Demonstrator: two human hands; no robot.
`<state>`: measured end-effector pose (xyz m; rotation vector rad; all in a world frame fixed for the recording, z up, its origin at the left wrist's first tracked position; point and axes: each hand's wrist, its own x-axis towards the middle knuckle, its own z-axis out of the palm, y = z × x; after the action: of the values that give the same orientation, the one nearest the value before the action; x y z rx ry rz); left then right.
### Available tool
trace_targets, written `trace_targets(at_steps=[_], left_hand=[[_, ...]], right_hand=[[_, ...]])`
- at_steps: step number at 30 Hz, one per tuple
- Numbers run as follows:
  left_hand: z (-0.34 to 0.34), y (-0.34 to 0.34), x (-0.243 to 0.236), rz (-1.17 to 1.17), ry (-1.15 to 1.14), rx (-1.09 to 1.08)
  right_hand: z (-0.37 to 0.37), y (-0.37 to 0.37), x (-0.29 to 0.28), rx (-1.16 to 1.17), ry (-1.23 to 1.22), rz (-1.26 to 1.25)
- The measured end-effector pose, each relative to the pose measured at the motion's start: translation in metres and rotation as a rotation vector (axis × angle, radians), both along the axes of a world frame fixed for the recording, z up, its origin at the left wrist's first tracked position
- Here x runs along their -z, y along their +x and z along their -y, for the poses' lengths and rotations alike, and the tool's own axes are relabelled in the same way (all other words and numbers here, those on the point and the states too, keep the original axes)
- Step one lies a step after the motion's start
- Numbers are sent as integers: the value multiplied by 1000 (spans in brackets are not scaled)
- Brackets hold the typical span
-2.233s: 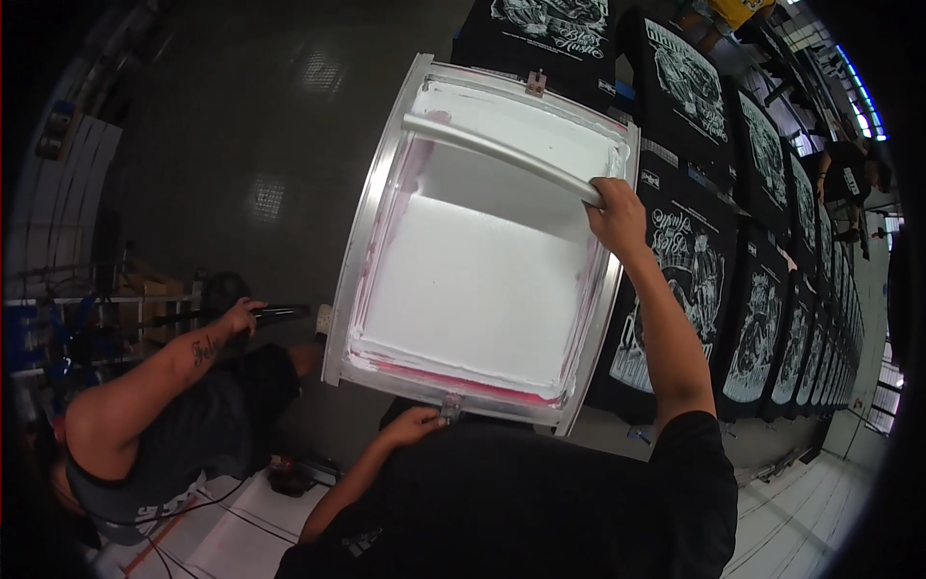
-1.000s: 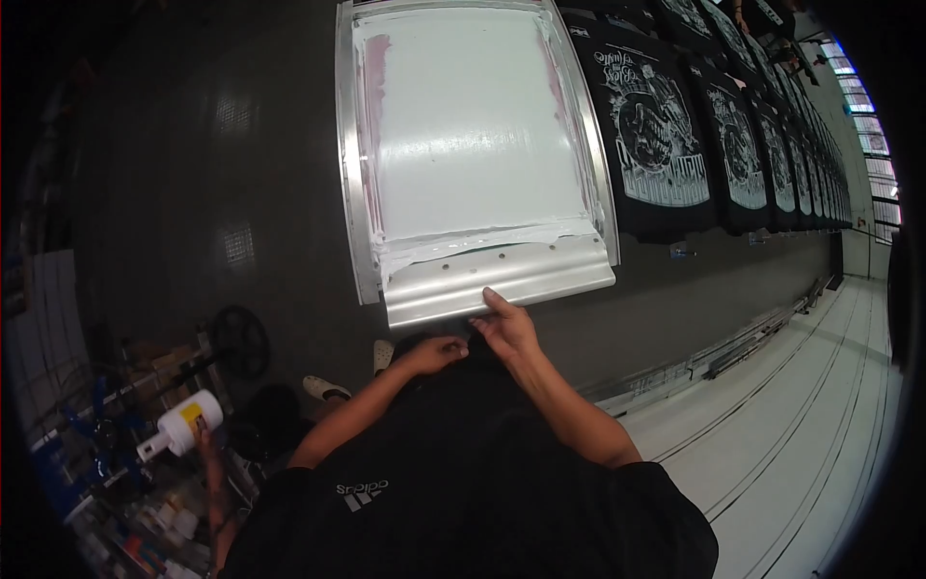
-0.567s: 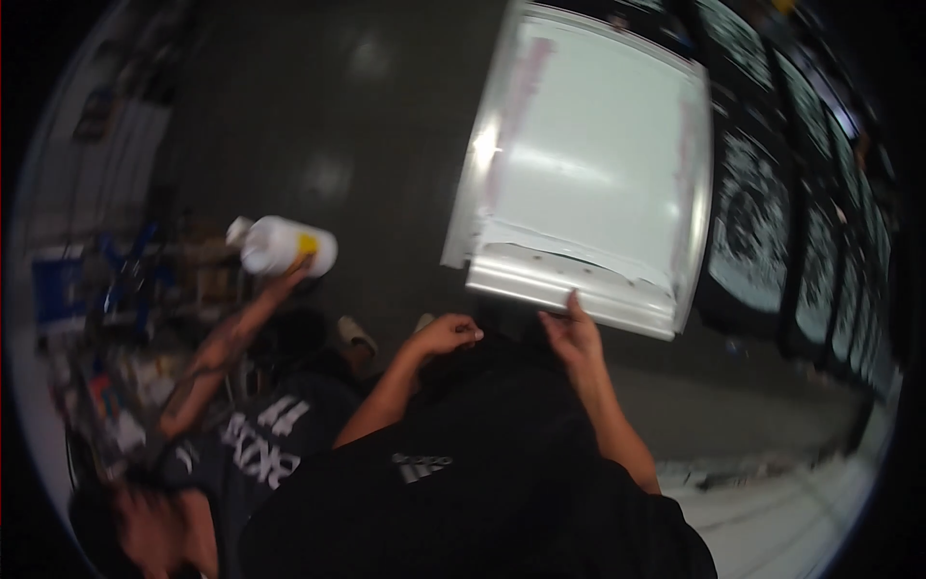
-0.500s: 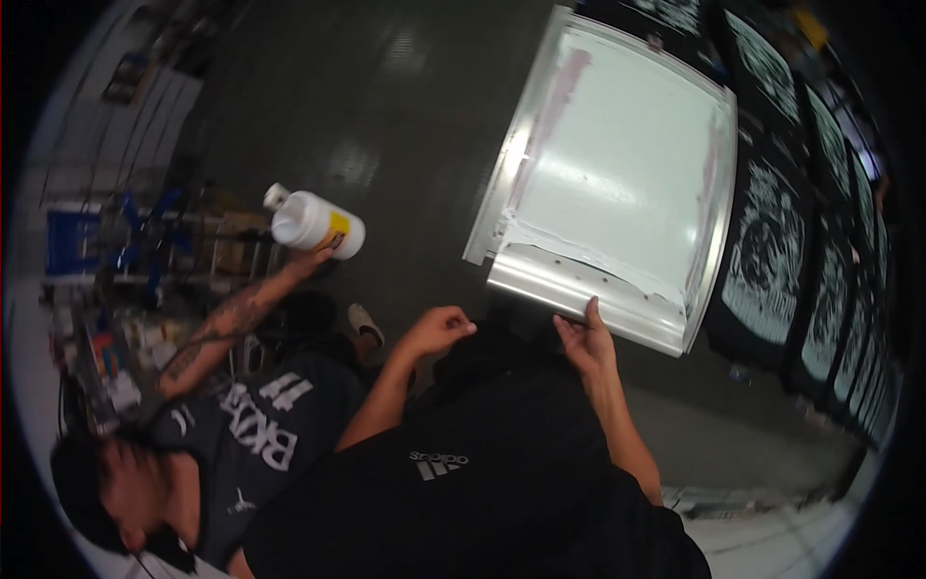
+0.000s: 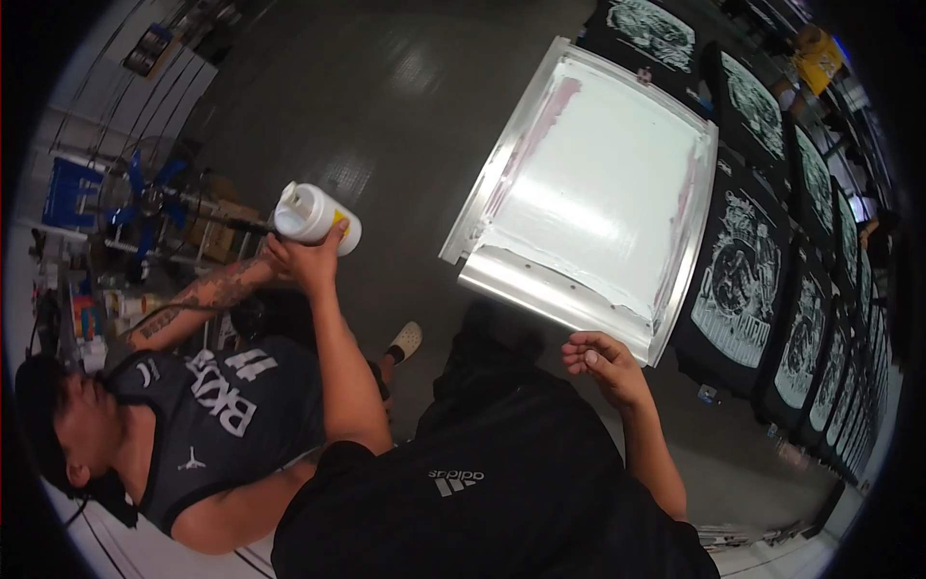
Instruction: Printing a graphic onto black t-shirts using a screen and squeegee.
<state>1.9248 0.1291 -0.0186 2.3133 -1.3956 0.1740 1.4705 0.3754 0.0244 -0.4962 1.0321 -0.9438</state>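
Note:
My left hand (image 5: 311, 262) reaches out to the left and is closed around the lower part of a white plastic bottle (image 5: 333, 207) with a yellow label and a white pump-like top. A co-worker's tattooed arm (image 5: 207, 289) also reaches to this bottle; that person's fingers are mostly hidden behind my hand. My right hand (image 5: 608, 369) is by the near edge of a metal-framed printing screen (image 5: 540, 294), with its fingers curled in, its thumb against them and nothing seen in them. White ink (image 5: 598, 193) coats the screen's mesh, with pinkish patches along its sides.
To the right, rows of black shirts (image 5: 738, 270) with white prints lie flat. The co-worker in a dark sleeveless jersey (image 5: 241, 386) is close at my left. Farther left are a blue-bladed fan (image 5: 149, 198) and a blue crate (image 5: 72, 193). Another person in yellow (image 5: 818, 60) is far right.
My left hand has moved left from in front of me onto the white bottle. My right hand has left the screen's near edge and curled its fingers. The view has shifted slightly.

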Motion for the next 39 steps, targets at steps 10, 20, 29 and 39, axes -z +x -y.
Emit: trace_targets(at_steps=[10, 20, 29, 39], left_hand=[[3, 4, -19, -377, -371, 479], [-13, -237, -151, -150, -206, 1344], [53, -333, -130, -178, -7, 1737], [186, -371, -107, -652, 728, 1985]], right_hand=[[16, 4, -63, -40, -262, -521], [72, -21, -210, -312, -1284, -2045], [141, -93, -169, -538, -562, -1726], [233, -122, -194, -638, -1105, -2272]])
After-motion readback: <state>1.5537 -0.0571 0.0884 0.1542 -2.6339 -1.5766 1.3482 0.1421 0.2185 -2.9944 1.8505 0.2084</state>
